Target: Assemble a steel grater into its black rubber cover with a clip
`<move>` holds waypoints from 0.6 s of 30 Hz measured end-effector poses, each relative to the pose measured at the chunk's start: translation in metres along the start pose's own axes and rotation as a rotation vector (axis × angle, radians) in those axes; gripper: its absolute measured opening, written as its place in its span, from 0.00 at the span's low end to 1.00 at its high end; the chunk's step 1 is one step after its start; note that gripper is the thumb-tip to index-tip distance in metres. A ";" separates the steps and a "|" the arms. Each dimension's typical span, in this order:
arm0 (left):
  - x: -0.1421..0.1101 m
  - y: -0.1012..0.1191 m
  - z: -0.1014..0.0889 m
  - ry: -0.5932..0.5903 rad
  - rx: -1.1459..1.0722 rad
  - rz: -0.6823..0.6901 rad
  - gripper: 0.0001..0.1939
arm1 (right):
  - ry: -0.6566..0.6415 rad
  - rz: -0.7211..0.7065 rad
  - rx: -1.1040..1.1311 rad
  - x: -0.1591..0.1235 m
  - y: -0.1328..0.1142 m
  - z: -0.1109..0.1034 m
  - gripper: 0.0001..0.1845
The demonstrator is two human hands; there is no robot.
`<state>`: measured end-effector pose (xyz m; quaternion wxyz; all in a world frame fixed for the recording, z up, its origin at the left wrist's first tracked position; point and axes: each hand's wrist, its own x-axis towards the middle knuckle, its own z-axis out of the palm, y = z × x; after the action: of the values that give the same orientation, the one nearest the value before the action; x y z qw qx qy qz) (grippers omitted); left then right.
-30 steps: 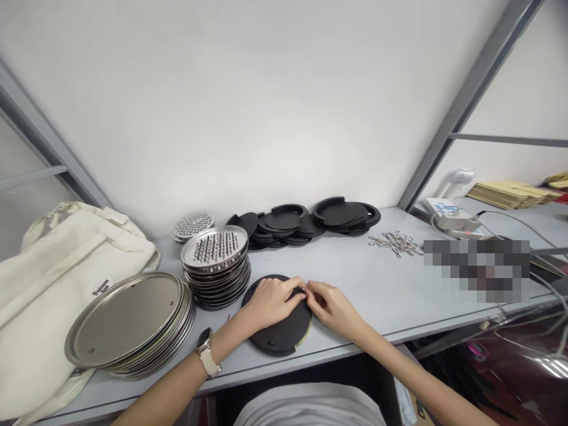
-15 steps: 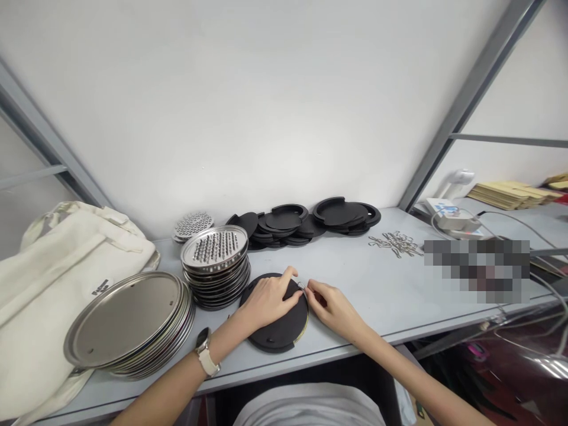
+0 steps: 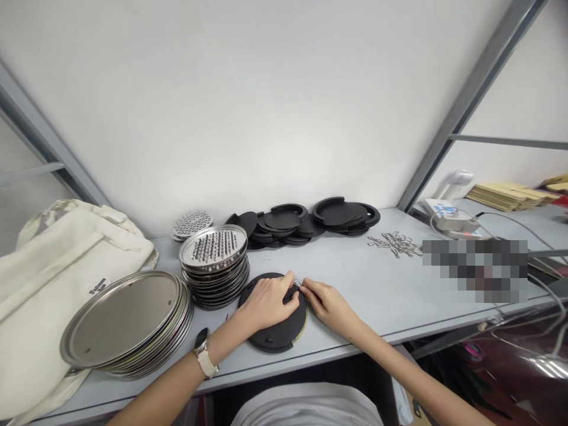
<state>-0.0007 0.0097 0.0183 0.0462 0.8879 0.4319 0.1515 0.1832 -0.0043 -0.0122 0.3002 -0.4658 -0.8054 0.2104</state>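
Observation:
A black round disc lies on the table in front of me, with a thin yellowish line along its right edge. Across its top rests my left hand, thumb and index finger curled toward the far right rim. There my right hand pinches a small bent-wire clip; its fingertips partly hide the clip. Just left of the disc stands a stack of round metal grater plates, teeth facing up on the top one. A pile of similar wire clips lies to the right.
Black round holders are heaped along the wall. Round metal trays are stacked at the left beside a cream canvas bag. On the right are a white box with cables and some flat yellowish boards.
My right fingers have shifted slightly left toward the disc's rim, and the left thumb and index finger have drawn closer together around the wire clip. The disc stays about where it was.

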 end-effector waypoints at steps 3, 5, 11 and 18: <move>0.000 0.001 -0.001 -0.005 0.006 -0.006 0.05 | -0.007 -0.003 -0.028 0.002 0.002 0.002 0.12; 0.000 0.001 -0.002 -0.008 0.000 -0.012 0.05 | -0.025 -0.010 -0.038 0.002 0.003 0.002 0.12; 0.000 0.004 -0.006 -0.019 -0.031 -0.015 0.13 | -0.043 -0.047 -0.092 0.000 0.004 0.001 0.12; 0.000 0.003 -0.006 -0.040 -0.064 0.034 0.12 | -0.046 -0.072 -0.099 -0.001 0.006 0.003 0.11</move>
<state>0.0000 0.0073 0.0244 0.0809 0.8961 0.4105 0.1481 0.1851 -0.0025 -0.0183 0.2655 -0.4459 -0.8377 0.1701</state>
